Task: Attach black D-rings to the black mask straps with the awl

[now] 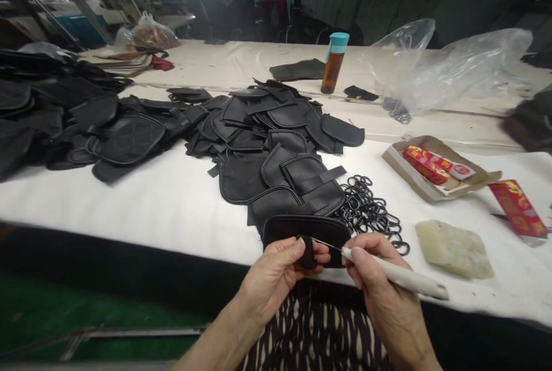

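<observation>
My left hand (282, 267) pinches a folded black strap (307, 252) between thumb and fingers. The strap lies over a black leather-like flap (280, 226) with a piped edge, at the table's front edge. My right hand (379, 270) grips an awl (401, 276) by its pale handle. Its thin metal shaft points left, and the tip reaches the strap by my left fingers; whether it pierces the strap I cannot tell. Just beyond my right hand lies a pile of black metal rings (366, 207). More black flaps with straps (276, 123) are heaped ahead of my hands.
At right are a yellowish block (455, 248), an open cardboard box (425, 187) with red packets and another red packet (517, 210). A bottle with a blue lid (334, 63) and clear plastic bags (466, 72) stand farther back. More black pieces (125, 138) cover the left.
</observation>
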Demonstrator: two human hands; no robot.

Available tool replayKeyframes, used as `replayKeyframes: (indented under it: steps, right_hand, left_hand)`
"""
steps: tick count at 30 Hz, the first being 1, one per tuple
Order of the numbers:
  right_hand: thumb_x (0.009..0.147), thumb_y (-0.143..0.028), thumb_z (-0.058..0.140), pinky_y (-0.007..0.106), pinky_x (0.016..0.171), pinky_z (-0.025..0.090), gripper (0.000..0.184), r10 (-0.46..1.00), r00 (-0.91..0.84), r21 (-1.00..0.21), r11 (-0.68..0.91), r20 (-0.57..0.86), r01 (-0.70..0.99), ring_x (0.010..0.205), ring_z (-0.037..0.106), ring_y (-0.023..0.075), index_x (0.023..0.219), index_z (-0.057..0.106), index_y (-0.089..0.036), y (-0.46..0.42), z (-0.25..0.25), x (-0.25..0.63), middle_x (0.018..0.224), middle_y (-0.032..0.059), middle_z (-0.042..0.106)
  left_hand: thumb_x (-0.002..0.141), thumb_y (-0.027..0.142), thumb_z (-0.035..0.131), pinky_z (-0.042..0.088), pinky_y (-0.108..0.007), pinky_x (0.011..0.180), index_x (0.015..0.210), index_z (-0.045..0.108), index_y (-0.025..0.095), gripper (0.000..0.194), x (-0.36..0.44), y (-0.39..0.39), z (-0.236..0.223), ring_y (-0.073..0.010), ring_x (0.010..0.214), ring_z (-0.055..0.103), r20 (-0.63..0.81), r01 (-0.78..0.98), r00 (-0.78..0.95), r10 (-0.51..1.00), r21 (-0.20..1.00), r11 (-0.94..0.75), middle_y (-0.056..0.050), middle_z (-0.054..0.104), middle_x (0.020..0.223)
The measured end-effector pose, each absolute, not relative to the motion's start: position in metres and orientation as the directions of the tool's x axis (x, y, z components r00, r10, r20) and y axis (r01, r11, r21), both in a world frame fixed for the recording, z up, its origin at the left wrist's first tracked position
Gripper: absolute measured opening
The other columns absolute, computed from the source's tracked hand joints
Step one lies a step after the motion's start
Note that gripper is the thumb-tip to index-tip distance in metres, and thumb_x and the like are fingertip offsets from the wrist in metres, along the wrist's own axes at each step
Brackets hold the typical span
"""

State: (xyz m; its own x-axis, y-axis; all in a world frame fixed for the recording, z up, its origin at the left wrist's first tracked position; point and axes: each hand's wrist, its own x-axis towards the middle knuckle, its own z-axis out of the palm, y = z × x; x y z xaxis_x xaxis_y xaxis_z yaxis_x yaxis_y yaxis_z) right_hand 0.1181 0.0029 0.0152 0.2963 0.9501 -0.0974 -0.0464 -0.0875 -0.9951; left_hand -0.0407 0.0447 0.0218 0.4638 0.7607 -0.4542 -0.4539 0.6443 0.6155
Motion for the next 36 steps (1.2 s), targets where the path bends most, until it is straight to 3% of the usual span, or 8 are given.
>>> replayKeyframes:
  steps: [7,13,19,24,29,33,36]
  right_hand:
    - [0.083,-0.038,0.059,0.022,0.055,0.035,0.02,0.965,0.237,-0.993,-0.096,-0.109,-0.065,0.059,0.043,0.0107,0.077,0.055,-0.02,0.005,0.012,0.111,0.065,-0.0038,0.05]
    - [0.085,-0.038,0.057,0.021,0.056,0.039,0.018,0.977,0.2,-0.996,-0.077,-0.069,0.035,0.061,0.047,0.0109,0.079,0.055,-0.021,0.006,0.015,0.113,0.067,-0.0035,0.053]
    - [0.084,-0.022,0.055,0.021,0.06,0.043,0.006,0.98,-0.043,-0.966,0.197,0.192,0.168,0.071,0.054,0.0122,0.079,0.053,-0.022,0.011,0.025,0.119,0.079,-0.0006,0.056]
    - [0.082,-0.009,0.054,0.019,0.056,0.042,0.014,0.928,-0.149,-0.888,0.37,0.341,0.273,0.063,0.052,0.0098,0.078,0.05,-0.022,0.006,0.035,0.127,0.074,-0.002,0.054]
    - [0.081,-0.012,0.057,0.019,0.055,0.044,0.012,0.924,-0.014,-0.866,0.364,0.383,0.342,0.069,0.056,0.0124,0.08,0.053,-0.023,-0.009,0.047,0.135,0.08,0.0009,0.058]
    - [0.082,-0.019,0.058,0.019,0.051,0.047,0.006,0.907,0.102,-0.843,0.334,0.409,0.421,0.063,0.06,0.0137,0.078,0.057,-0.023,-0.013,0.047,0.131,0.075,0.0018,0.063]
    - [0.084,-0.022,0.058,0.019,0.048,0.05,0.003,0.859,0.056,-0.729,0.396,0.509,0.559,0.053,0.062,0.0136,0.082,0.061,-0.022,-0.008,0.038,0.122,0.067,0.001,0.066]
  left_hand:
    - [0.081,0.024,0.06,0.049,-0.03,0.079,0.085,0.072,0.006,0.021,-0.041,0.046,0.017,-0.0197,0.08,0.067,-0.428,-0.48,0.488,0.761,0.597,0.643,-0.014,0.073,0.085]
    - [0.084,0.023,0.056,0.049,-0.028,0.075,0.082,0.071,0.007,0.023,-0.037,0.044,0.017,-0.0173,0.075,0.066,-0.431,-0.503,0.446,0.784,0.604,0.618,-0.012,0.072,0.08]
    - [0.084,0.024,0.055,0.048,-0.028,0.073,0.077,0.071,0.009,0.023,-0.031,0.038,0.016,-0.0158,0.07,0.063,-0.425,-0.543,0.359,0.831,0.629,0.557,-0.009,0.07,0.074]
    - [0.083,0.028,0.055,0.049,-0.029,0.07,0.071,0.068,0.009,0.026,-0.028,0.037,0.019,-0.015,0.065,0.062,-0.457,-0.519,0.301,0.837,0.657,0.546,-0.008,0.068,0.071]
    - [0.083,0.03,0.055,0.048,-0.029,0.069,0.07,0.066,0.009,0.027,-0.027,0.037,0.02,-0.0151,0.062,0.061,-0.477,-0.512,0.267,0.837,0.666,0.542,-0.007,0.066,0.069]
    - [0.083,0.031,0.055,0.048,-0.03,0.069,0.071,0.066,0.009,0.027,-0.026,0.035,0.019,-0.0155,0.063,0.062,-0.473,-0.507,0.246,0.846,0.681,0.528,-0.007,0.066,0.07]
    - [0.082,0.031,0.056,0.048,-0.029,0.068,0.071,0.066,0.01,0.025,-0.025,0.034,0.019,-0.0149,0.063,0.061,-0.464,-0.52,0.237,0.853,0.681,0.515,-0.006,0.066,0.07]
